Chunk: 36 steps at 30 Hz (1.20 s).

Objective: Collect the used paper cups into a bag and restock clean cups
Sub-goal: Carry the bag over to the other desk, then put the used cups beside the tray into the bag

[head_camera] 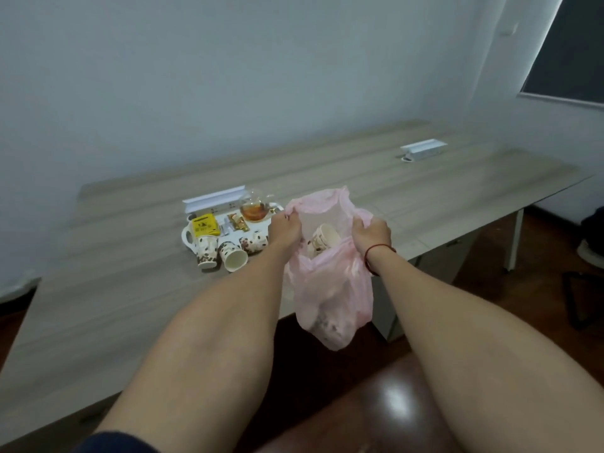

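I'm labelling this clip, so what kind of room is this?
Likely an office meeting room: a long wooden table with a built-in socket box, a tea tray holding a glass teapot, and paper cups.

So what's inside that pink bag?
A paper cup lies in the bag's open mouth, which the left hand and right hand hold. Patterned shapes show dimly through the plastic lower down, likely more cups; their number is hidden.

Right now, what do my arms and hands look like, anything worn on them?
Both forearms are bare, and neither the left hand nor the right hand wears a glove. A thin red cord circles the right wrist. A dark blue sleeve shows high on the left arm.
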Available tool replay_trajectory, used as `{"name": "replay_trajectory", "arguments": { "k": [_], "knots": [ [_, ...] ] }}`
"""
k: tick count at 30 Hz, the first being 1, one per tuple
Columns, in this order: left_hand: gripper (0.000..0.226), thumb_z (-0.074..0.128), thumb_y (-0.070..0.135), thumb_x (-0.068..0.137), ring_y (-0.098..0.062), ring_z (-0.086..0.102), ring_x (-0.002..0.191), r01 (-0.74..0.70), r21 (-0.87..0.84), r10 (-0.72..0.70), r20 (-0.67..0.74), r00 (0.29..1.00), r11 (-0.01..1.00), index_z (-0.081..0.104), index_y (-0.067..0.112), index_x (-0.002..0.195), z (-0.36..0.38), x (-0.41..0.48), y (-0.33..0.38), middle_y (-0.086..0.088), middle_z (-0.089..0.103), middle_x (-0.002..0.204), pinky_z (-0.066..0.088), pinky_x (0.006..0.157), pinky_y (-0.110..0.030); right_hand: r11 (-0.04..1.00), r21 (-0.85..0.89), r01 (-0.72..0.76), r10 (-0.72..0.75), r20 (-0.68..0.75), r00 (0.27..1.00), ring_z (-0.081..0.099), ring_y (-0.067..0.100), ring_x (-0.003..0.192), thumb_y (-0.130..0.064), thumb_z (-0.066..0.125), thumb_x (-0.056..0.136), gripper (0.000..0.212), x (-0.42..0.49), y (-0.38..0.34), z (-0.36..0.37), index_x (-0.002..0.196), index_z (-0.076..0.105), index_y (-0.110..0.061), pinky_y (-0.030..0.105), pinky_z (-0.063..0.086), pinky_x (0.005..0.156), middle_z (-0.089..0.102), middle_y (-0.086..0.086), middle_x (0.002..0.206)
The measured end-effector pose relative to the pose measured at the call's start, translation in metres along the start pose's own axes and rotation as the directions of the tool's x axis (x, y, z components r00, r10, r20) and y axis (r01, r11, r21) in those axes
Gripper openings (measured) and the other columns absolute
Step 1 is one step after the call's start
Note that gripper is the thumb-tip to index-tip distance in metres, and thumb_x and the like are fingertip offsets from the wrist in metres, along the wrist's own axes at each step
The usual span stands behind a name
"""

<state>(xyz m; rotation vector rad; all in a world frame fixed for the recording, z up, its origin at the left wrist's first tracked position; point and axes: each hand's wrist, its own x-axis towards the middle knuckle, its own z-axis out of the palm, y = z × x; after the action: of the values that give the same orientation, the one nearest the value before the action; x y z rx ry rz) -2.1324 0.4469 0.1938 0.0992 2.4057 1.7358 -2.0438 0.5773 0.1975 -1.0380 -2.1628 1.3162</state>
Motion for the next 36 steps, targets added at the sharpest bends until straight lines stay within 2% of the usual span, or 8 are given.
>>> {"name": "replay_trajectory", "arguments": {
  "k": [7, 12, 15, 19, 24, 30, 33, 36],
  "knots": [
    [0.043, 0.036, 0.029, 0.101, -0.022, 0.056, 0.051, 0.068, -0.005, -0.068, 0.032, 0.997, 0.998, 0.056, 0.006, 0.071, 0.089, 0.096, 0.023, -0.012, 0.059, 0.059, 0.052, 0.059, -0.031, 0.998, -0.014, -0.054, 0.054, 0.015, 0.998, 0.062, 0.038, 0.104, -0.033, 0.047, 0.094, 0.043, 0.138, 0.015, 0.008, 0.112, 0.062, 0.003, 0.041, 0.051, 0.085, 0.064, 0.024, 0.115],
    [0.038, 0.034, 0.028, 0.101, -0.02, 0.051, 0.044, 0.119, -0.013, -0.119, 0.026, 0.993, 0.993, 0.058, 0.004, 0.085, 0.125, 0.145, 0.017, -0.01, 0.056, 0.057, 0.037, 0.033, -0.014, 0.998, -0.021, -0.06, 0.06, 0.006, 0.998, 0.061, 0.038, 0.108, -0.033, 0.048, 0.095, 0.043, 0.206, 0.022, 0.027, 0.114, 0.062, 0.003, 0.038, 0.05, 0.086, 0.064, 0.024, 0.118],
    [0.041, 0.037, 0.032, 0.101, -0.026, 0.059, 0.057, 0.157, 0.049, -0.159, 0.037, 0.987, 0.986, 0.063, 0.002, 0.092, 0.131, 0.176, 0.004, -0.013, 0.063, 0.069, 0.045, 0.051, -0.024, 0.997, 0.003, -0.071, 0.071, 0.006, 0.997, 0.059, 0.038, 0.112, -0.033, 0.048, 0.096, 0.044, 0.234, 0.018, 0.046, 0.118, 0.06, 0.003, 0.038, 0.048, 0.089, 0.062, 0.025, 0.122],
    [0.039, 0.038, 0.024, 0.098, -0.037, 0.066, 0.099, 0.219, 0.254, -0.246, 0.079, 0.966, 0.942, 0.063, -0.001, 0.112, 0.122, 0.199, -0.021, -0.023, 0.068, 0.108, 0.054, 0.079, -0.04, 0.993, -0.014, -0.12, 0.12, 0.046, 0.992, 0.059, 0.039, 0.113, -0.034, 0.049, 0.095, 0.046, 0.25, 0.026, 0.073, 0.119, 0.059, 0.004, 0.041, 0.048, 0.092, 0.061, 0.026, 0.122],
    [0.046, 0.038, 0.036, 0.097, -0.036, 0.064, 0.094, 0.257, 0.353, -0.286, 0.034, 0.958, 0.9, 0.06, -0.002, 0.111, 0.096, 0.231, -0.031, -0.018, 0.065, 0.106, 0.055, 0.073, -0.039, 0.988, -0.003, -0.155, 0.155, 0.07, 0.985, 0.062, 0.038, 0.107, -0.034, 0.049, 0.094, 0.045, 0.266, 0.032, 0.104, 0.114, 0.062, 0.004, 0.042, 0.051, 0.088, 0.064, 0.026, 0.115],
    [0.082, 0.01, 0.064, 0.089, -0.035, 0.061, 0.107, 0.323, 0.363, -0.279, -0.169, 0.945, 0.874, 0.061, 0.009, 0.121, 0.071, 0.267, -0.046, -0.016, 0.064, 0.117, 0.046, 0.099, -0.048, 0.985, -0.041, -0.17, 0.173, 0.069, 0.983, 0.06, 0.041, 0.11, -0.035, 0.049, 0.094, 0.048, 0.282, 0.035, 0.128, 0.116, 0.061, 0.006, 0.045, 0.05, 0.091, 0.062, 0.029, 0.118],
    [0.074, 0.013, 0.056, 0.087, -0.036, 0.061, 0.101, 0.316, 0.259, -0.251, -0.256, 0.934, 0.913, 0.065, 0.008, 0.109, 0.067, 0.281, -0.055, -0.017, 0.067, 0.11, 0.047, 0.096, -0.049, 0.979, -0.062, -0.193, 0.196, 0.055, 0.979, 0.059, 0.041, 0.112, -0.034, 0.05, 0.094, 0.049, 0.287, 0.042, 0.133, 0.118, 0.06, 0.007, 0.044, 0.049, 0.092, 0.061, 0.03, 0.12],
    [0.038, 0.039, 0.029, 0.095, -0.036, 0.059, 0.11, 0.309, 0.378, -0.222, -0.257, 0.941, 0.872, 0.063, 0.006, 0.114, 0.064, 0.292, -0.071, -0.018, 0.063, 0.121, 0.05, 0.093, -0.045, 0.973, -0.097, -0.207, 0.212, 0.042, 0.976, 0.059, 0.041, 0.11, -0.036, 0.049, 0.094, 0.05, 0.292, 0.046, 0.139, 0.117, 0.06, 0.007, 0.044, 0.05, 0.091, 0.061, 0.029, 0.119]
  ]
}}
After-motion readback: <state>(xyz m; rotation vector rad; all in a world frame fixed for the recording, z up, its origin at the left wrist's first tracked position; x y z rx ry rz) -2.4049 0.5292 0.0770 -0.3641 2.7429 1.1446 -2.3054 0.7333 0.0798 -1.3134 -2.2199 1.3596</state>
